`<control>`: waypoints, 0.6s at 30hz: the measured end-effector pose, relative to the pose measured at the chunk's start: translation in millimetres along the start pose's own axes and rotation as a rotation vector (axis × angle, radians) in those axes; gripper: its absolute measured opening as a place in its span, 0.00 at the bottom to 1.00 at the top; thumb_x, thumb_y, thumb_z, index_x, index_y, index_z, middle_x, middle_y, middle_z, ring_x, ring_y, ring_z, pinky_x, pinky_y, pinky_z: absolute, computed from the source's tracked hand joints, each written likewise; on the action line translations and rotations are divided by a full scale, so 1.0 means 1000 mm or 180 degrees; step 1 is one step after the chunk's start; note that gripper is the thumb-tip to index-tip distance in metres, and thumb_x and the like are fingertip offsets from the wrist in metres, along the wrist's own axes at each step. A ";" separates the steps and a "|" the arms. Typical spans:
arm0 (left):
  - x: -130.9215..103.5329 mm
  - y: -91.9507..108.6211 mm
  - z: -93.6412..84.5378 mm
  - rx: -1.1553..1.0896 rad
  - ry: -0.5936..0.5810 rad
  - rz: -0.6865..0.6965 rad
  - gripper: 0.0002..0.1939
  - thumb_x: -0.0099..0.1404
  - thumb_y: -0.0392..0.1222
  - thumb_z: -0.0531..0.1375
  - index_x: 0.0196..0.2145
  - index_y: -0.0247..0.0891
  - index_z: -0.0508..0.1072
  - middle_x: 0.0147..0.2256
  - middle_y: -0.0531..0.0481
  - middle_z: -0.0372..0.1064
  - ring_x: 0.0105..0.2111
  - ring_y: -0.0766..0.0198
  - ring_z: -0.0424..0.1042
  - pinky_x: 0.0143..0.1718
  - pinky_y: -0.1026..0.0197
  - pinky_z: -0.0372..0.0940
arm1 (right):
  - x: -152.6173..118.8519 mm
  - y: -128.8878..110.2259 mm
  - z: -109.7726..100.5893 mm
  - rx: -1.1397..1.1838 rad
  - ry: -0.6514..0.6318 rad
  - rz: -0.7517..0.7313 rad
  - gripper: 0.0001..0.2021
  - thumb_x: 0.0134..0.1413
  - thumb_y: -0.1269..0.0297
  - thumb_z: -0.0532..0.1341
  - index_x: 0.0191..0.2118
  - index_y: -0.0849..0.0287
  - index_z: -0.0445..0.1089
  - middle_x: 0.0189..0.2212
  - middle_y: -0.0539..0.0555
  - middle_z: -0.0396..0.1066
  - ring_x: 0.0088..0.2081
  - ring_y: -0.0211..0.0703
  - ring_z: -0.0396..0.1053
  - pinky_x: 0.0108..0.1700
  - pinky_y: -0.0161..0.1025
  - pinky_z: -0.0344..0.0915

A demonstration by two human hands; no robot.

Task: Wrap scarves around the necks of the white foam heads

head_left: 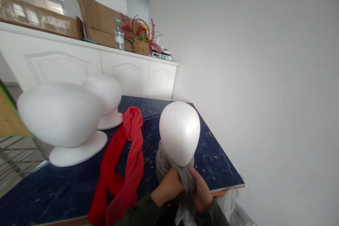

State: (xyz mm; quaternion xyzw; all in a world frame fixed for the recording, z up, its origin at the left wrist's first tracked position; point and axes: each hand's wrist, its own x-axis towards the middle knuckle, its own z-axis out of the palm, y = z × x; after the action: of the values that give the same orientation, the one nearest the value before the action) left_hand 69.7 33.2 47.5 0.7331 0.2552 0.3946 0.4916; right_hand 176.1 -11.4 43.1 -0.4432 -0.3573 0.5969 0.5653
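Observation:
A white mannequin head point(180, 130) stands upright near the table's front edge. Around its neck runs a grey scarf point(162, 160), whose lower part hangs down in front. My left hand point(169, 185) is closed on the scarf just below the chin. On the other side, my right hand point(200, 190) also grips the grey fabric, close to the left one. Its fingers are partly hidden by the cloth. Left of the mannequin lie a bright red scarf point(112, 162) and a coral-red scarf point(136, 148), draped toward the front edge.
Two more white mannequin heads point(59, 116) point(104, 93) stand on the left of the dark blue marbled table point(217, 162). Behind it, a white cabinet point(127, 69) carries cardboard boxes point(99, 17), a bottle point(119, 37) and a flower basket point(141, 47). A wall rises at right.

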 end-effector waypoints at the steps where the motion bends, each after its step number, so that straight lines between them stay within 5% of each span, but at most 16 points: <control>1: 0.000 -0.001 0.001 0.0076 0.0043 0.0055 0.19 0.55 0.35 0.56 0.46 0.36 0.70 0.44 0.43 0.70 0.47 0.53 0.65 0.54 0.51 0.54 | -0.002 0.001 -0.002 -0.0242 -0.0025 -0.0125 0.26 0.41 0.48 0.63 0.44 0.62 0.69 0.39 0.58 0.73 0.45 0.51 0.67 0.50 0.45 0.60; 4: 0.001 -0.003 0.004 0.0163 0.0063 0.0052 0.18 0.56 0.34 0.53 0.45 0.37 0.70 0.43 0.45 0.71 0.47 0.54 0.65 0.55 0.52 0.54 | -0.002 -0.001 -0.008 -0.1359 0.0080 -0.0461 0.28 0.33 0.58 0.69 0.44 0.64 0.68 0.41 0.58 0.72 0.45 0.53 0.67 0.49 0.45 0.60; 6: 0.004 -0.004 0.006 0.0123 0.0145 -0.0057 0.18 0.54 0.33 0.54 0.43 0.38 0.72 0.41 0.46 0.72 0.46 0.53 0.66 0.54 0.52 0.55 | 0.001 -0.003 -0.010 -0.1911 0.0304 -0.0510 0.21 0.38 0.60 0.66 0.41 0.66 0.69 0.37 0.58 0.73 0.41 0.53 0.68 0.45 0.44 0.62; 14: 0.000 -0.017 0.011 -0.0659 0.0661 -0.0820 0.29 0.39 0.22 0.56 0.43 0.33 0.70 0.42 0.44 0.71 0.44 0.51 0.67 0.50 0.53 0.58 | 0.014 -0.006 -0.019 -0.2998 0.0247 -0.0608 0.09 0.47 0.67 0.53 0.26 0.63 0.69 0.24 0.54 0.70 0.30 0.44 0.67 0.32 0.35 0.59; 18: -0.001 -0.013 0.008 -0.1176 0.0656 -0.1145 0.30 0.38 0.21 0.56 0.43 0.32 0.68 0.41 0.45 0.71 0.43 0.53 0.67 0.49 0.56 0.58 | 0.015 -0.007 -0.025 -0.3840 0.0691 -0.0880 0.06 0.43 0.70 0.53 0.21 0.61 0.64 0.25 0.55 0.67 0.30 0.44 0.65 0.32 0.36 0.56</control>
State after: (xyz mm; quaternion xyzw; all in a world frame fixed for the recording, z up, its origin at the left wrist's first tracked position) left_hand 76.2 33.5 33.4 0.5300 0.3537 0.4133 0.6505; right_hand 202.4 1.8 38.5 -0.6920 -0.6259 0.1632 0.3207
